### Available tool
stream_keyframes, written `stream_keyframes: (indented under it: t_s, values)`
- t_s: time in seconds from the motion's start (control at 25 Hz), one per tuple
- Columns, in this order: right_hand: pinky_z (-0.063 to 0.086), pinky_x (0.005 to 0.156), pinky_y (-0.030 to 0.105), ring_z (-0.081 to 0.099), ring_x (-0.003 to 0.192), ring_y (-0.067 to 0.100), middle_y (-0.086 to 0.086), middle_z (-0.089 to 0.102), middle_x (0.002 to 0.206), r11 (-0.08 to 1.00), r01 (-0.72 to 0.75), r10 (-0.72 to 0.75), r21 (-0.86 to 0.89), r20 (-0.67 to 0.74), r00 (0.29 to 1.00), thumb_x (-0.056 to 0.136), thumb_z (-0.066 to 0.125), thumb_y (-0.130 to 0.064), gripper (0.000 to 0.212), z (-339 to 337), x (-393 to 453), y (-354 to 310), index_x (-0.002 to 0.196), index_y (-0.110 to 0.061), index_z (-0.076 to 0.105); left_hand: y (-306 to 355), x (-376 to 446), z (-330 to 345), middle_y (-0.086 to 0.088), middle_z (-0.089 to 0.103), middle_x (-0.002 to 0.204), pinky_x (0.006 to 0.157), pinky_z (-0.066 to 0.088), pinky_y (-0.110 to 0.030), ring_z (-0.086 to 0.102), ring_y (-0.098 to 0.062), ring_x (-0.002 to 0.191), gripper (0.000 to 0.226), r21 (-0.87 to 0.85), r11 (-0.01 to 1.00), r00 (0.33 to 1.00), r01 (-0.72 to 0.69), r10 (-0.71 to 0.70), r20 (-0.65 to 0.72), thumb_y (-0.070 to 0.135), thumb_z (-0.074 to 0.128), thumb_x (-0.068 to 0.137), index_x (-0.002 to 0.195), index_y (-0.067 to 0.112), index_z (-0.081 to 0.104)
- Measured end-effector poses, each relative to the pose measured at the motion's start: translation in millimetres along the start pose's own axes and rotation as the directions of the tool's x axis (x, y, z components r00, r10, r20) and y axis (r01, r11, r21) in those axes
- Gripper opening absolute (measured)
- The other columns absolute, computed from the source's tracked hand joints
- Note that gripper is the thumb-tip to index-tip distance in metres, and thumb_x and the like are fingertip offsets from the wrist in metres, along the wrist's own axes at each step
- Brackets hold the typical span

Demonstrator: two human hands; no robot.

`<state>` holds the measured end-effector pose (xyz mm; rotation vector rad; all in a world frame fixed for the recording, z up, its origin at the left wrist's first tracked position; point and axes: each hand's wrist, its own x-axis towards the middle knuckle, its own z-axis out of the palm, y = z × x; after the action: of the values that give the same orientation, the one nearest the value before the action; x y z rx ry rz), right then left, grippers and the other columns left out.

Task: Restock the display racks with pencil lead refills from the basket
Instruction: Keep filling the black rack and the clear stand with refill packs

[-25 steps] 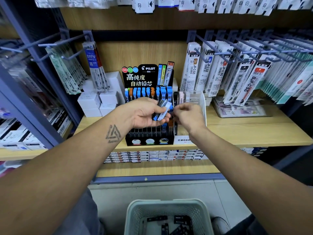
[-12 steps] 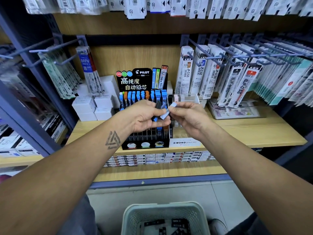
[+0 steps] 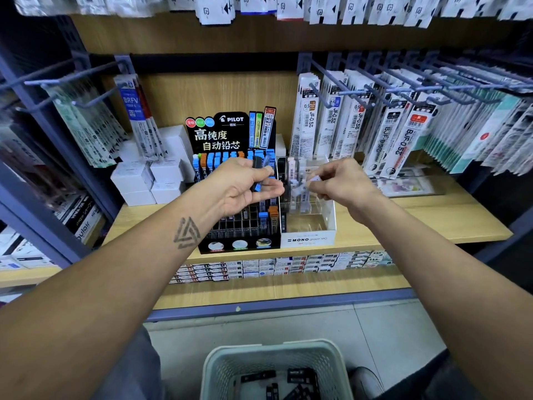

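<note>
Stationery shelving fills the view, a wooden shelf (image 3: 432, 223) carrying the racks under rows of hanging refill packs. The refill case (image 3: 310, 183) pinched in the right hand (image 3: 343, 187) is a small, pale, flat plastic tube, blurred here; I judge it very light, stiff and smooth enough to slip, its leads brittle if dropped. Taking it across the flat faces near one end, as the right fingertips do, leaves the other end free to enter a slot. Its long axis lies slanted, the free end pointing left and slightly down, above the clear Mono rack (image 3: 311, 226).

Left of it, the left hand (image 3: 245, 186) is closed round a small bundle of cases (image 3: 257, 176), dark with blue ends; they stand nearly upright, tilted a little, blue ends down toward the palm. The two hands are near each other, not touching.

Behind the left hand stands the black Pilot rack (image 3: 239, 226), its back rows full of blue and orange caps, many front cells empty. The Mono rack sits just beside it on the right, with a few pale cases at the back. To seat it, the held case will likely need turning upright.

Below, on the floor, the basket (image 3: 277, 353) shows more dark cases inside.
</note>
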<state>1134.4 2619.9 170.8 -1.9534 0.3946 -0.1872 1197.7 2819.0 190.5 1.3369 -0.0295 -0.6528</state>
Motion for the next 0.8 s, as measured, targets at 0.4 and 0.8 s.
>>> stream_keyframes:
  t_s: [0.4, 0.8]
  values:
    - [0.05, 0.057, 0.018, 0.057, 0.061, 0.01, -0.001, 0.059, 0.069, 0.965, 0.077, -0.084, -0.25, -0.017, 0.996, 0.091, 0.069, 0.0, 0.022, 24, -6, 42, 0.094, -0.019, 0.057, -3, -10, 7, -0.033, 0.062, 0.111, 0.071, 0.063, -0.046, 0.071, -0.032, 0.084, 0.079, 0.027, 0.999, 1.0, -0.023, 0.023, 0.006, -0.008, 0.057, 0.095, 0.157, 0.003, 0.01]
    - [0.059, 0.074, 0.033, 0.067, 0.073, 0.018, -0.001, 0.069, 0.074, 0.933, -0.005, -0.05, -0.359, -0.142, 0.989, 0.085, 0.071, 0.001, 0.016, 40, -9, 66, 0.087, -0.015, 0.072, -8, -4, 4, -0.034, 0.057, 0.118, 0.062, 0.061, -0.037, 0.075, -0.032, 0.079, 0.071, 0.039, 0.999, 0.999, -0.009, 0.007, 0.042, -0.006, 0.061, 0.093, 0.153, -0.005, 0.022]
